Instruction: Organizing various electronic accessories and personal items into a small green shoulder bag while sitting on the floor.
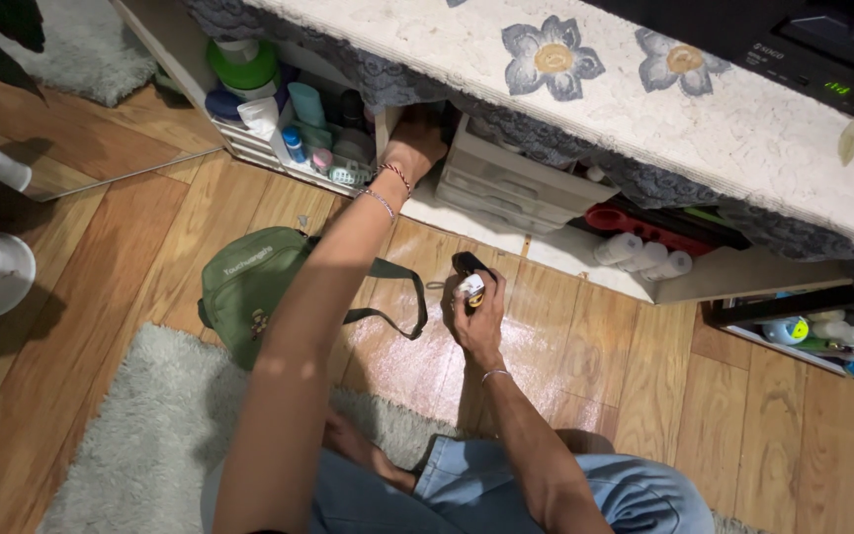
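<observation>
One small bottle [469, 287], three white rolls [644, 255]

Small dark bottle held above the wooden floor

The small bottle [469, 287] has a dark body, a black cap and a pale label with orange marks; it stands roughly upright, its lower half hidden inside the fingers that wrap it; it sits above the glossy floor, just right of the green bag's strap, in front of the low shelf.
</observation>
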